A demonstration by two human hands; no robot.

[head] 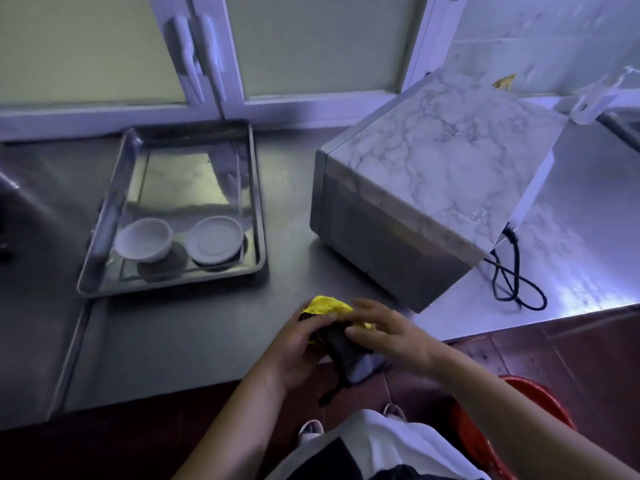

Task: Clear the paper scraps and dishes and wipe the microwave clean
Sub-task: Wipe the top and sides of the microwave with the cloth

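A yellow and dark cleaning cloth is bunched at the counter's front edge. My left hand grips it from the left with curled fingers. My right hand rests on top of the cloth, fingers stretched over it and thumb against its dark part. The microwave stands behind the hands on the right, its top covered in marble-patterned film. A white bowl and a white saucer sit in a metal tray at the left.
The microwave's black cord loops on the steel counter to its right. A red bin stands on the floor at lower right. Cabinet doors with handles rise behind the tray.
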